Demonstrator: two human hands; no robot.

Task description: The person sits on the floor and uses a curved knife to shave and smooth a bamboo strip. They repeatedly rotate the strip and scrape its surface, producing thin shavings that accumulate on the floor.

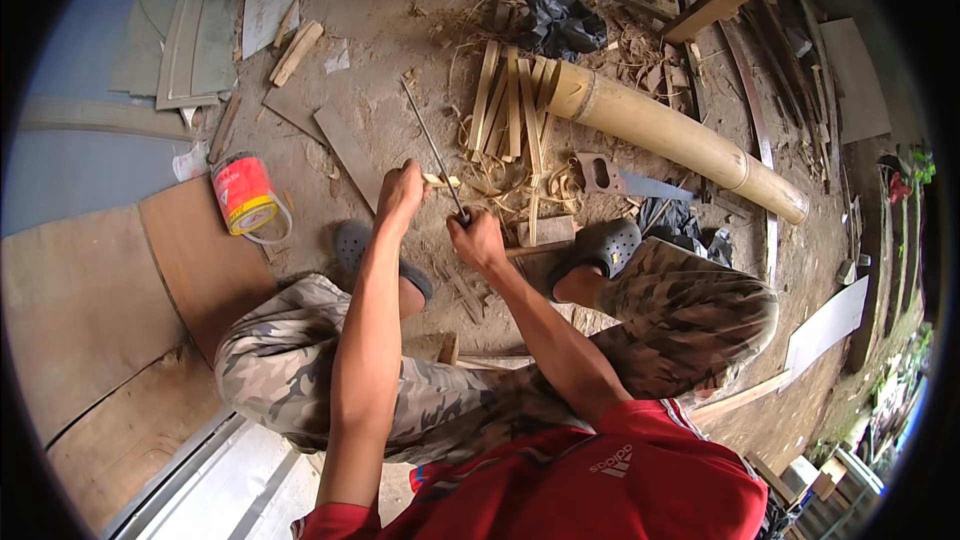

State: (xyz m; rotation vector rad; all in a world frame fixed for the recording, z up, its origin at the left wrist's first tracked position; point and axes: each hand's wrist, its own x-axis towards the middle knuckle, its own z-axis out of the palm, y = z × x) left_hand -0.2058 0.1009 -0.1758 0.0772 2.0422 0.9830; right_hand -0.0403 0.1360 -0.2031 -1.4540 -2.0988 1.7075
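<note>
A brown dirt floor (pixel 370 15) spreads under everything, littered with shavings and scraps. On the near left lie broad wooden panels (pixel 90 300), flat and side by side. The person sits low, knees spread wide in camouflage trousers (pixel 690 310), one dark shoe (pixel 605 245) planted on the right and its mate on the left. Far right of the hands, a thick bamboo pole (pixel 690 145) lies slanted, its farther end to the left and its nearer end to the right. A red and yellow bucket (pixel 243 195) rests tilted on the left. A bundle of split bamboo strips (pixel 512 105) lies on the far side of the hands, against the pole's left end, with a crumpled black plastic bag (pixel 560 25) farther off. A handsaw (pixel 635 182) lies just on the near side of the pole.

The two hands are apart. The right hand (pixel 478 238) is closed around the handle of a long thin blade (pixel 428 135), which points far and left. The left hand (pixel 401 192) grips a short pale strip (pixel 441 181), whose free end sticks out rightward. The blade crosses that strip in view; whether they touch I cannot tell.
</note>
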